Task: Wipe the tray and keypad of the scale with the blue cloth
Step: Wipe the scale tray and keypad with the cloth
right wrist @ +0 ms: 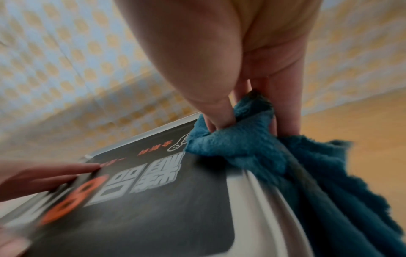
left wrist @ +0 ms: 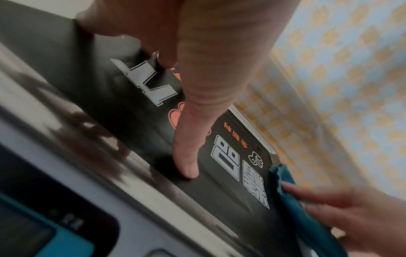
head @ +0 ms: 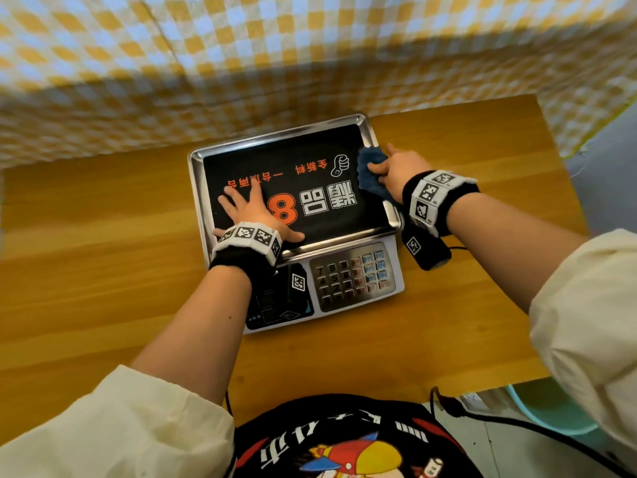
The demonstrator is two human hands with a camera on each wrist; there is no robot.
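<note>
Now right hand [head: 400, 170] grips cloth [head: 370, 174] (tray [head: 275, 138] edge).

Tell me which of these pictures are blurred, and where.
Head view: mostly sharp, the checked cloth smeared and bent. Left wrist view: the near tray rim streaked. Right wrist view: left hand and orange print blurred, blue cloth fairly sharp.

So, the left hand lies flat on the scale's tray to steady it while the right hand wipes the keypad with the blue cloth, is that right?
Not quite: the right hand presses the blue cloth on the tray's right edge, not the keypad, as the head view shows. The left hand does lie flat on the tray.
</note>
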